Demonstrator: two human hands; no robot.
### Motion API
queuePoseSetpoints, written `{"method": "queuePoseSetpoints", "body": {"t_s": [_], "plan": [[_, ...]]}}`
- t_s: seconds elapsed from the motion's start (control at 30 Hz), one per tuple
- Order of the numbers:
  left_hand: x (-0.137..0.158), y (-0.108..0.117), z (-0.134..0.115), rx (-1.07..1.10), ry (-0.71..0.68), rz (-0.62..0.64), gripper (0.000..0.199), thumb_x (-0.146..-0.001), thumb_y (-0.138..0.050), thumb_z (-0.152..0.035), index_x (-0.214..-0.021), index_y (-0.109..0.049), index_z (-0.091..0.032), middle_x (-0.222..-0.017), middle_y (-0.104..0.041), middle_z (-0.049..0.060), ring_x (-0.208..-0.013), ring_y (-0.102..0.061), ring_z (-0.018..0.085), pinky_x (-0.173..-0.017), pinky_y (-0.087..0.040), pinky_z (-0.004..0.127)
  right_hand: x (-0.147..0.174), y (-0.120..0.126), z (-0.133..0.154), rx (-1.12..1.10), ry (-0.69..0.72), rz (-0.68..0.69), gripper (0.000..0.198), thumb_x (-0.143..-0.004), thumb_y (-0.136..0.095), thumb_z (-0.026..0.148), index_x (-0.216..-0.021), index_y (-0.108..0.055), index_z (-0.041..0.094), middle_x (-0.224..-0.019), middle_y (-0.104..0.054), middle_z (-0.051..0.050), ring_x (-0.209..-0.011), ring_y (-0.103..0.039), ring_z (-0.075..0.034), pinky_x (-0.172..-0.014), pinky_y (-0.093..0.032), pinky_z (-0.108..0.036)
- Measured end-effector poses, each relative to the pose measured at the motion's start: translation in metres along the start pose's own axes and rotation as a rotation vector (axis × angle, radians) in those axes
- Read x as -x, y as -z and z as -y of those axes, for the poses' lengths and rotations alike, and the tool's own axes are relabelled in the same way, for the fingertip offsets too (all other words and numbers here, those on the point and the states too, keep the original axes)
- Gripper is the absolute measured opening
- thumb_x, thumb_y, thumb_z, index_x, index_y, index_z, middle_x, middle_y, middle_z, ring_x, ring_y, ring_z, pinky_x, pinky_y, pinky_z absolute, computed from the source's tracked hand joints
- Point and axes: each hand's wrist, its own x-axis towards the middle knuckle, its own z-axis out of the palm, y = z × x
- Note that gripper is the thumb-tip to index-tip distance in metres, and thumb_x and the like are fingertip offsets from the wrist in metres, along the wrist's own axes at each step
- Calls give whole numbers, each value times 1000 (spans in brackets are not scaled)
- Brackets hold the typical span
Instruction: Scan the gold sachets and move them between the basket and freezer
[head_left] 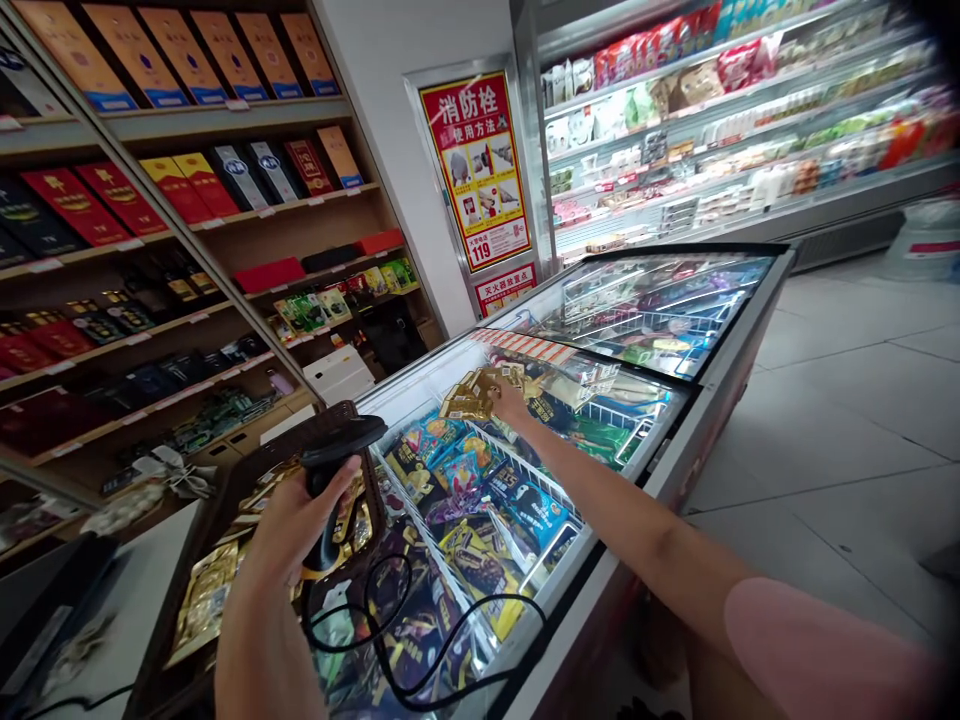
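My left hand [289,525] is closed around the handle of a black handheld barcode scanner [341,440]. A black cable [442,645] loops from it over the freezer. Reaching across the chest freezer [630,505], my right hand [511,402] is closed on gold foil packets [469,397], held above the wire-divided compartments. Several blue ice cream packets [529,500] and yellow wrapped packets [480,565] lie below in the freezer. A brown basket [300,428] beside the scanner holds more gold packets [202,590], partly hidden by my left hand and forearm.
Wooden shelves [180,225] with boxes and bottles rise at the left. A red fire-hydrant poster [480,170] hangs on the wall ahead. Stocked refrigerated shelves [727,130] stand at the back right. Tiled floor [825,430] runs along the freezer's right side.
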Motion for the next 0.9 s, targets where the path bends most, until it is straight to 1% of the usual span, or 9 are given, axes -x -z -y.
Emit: {"method": "queuePoseSetpoints", "body": {"t_s": [0.13,0.23,0.3,0.4,0.5,0.53,0.7,0.83,0.9], "plan": [[10,20,-5,30,53,-37,63,-53,-75,-72,-82,-63,-18,-62,-63,3,-56,-56,19,-48,-38,27,-2,13,-8,71,-91,-70,21,-84,-59,19,-104,-62,18,-108,-61,-17,-116,-53,-35,-95,-42,-51],[17,37,-6,10,99,-114,65,-52,-74,-74,-83,-64,-18,-63,-63,4,-57,-57,20,-47,-38,27,15,7,6,185,19,-137,24,-83,-59,19,-108,-62,18,-126,-51,-19,-129,-38,-39,-104,-32,-57],[20,48,-2,8,107,-161,64,-53,-74,-74,-84,-65,-18,-65,-64,5,-61,-60,22,-48,-40,27,31,-6,28,270,167,-92,26,-86,-57,20,-111,-63,16,-130,-49,-21,-127,-38,-40,-103,-31,-56],[21,59,8,39,125,-205,65,-55,-74,-73,-87,-65,-18,-69,-67,6,-67,-64,24,-49,-42,27,60,-39,77,300,431,105,23,-89,-58,22,-109,-66,16,-121,-58,-16,-118,-47,-34,-102,-34,-50],[20,64,18,78,110,-213,64,-57,-74,-71,-91,-65,-18,-70,-67,5,-65,-63,22,-50,-43,27,86,-80,136,343,889,407,23,-94,-52,21,-111,-67,18,-118,-63,-14,-115,-53,-29,-101,-35,-45],[20,65,20,75,95,-215,64,-58,-73,-72,-90,-64,-18,-68,-67,4,-62,-62,21,-50,-43,27,94,-93,155,379,954,475,23,-94,-53,23,-111,-68,17,-119,-64,-15,-114,-54,-30,-100,-36,-45],[17,68,30,56,32,-203,62,-60,-71,-74,-86,-63,-18,-68,-66,4,-61,-61,20,-51,-43,27,130,-147,209,576,613,617,51,-81,-65,58,-99,-71,11,-101,-71,-22,-107,-60,-39,-91,-41,-51],[17,69,29,63,27,-193,63,-60,-71,-74,-86,-65,-18,-68,-67,4,-63,-61,21,-53,-42,27,153,-161,210,629,660,576,69,-78,-65,63,-120,-63,8,-110,-68,-26,-113,-58,-41,-96,-38,-53],[20,69,26,74,37,-183,63,-59,-72,-74,-86,-65,-17,-67,-66,4,-61,-60,20,-52,-41,27,159,-158,209,643,690,644,65,-84,-63,57,-127,-58,10,-120,-64,-26,-116,-56,-39,-96,-39,-52]]}}
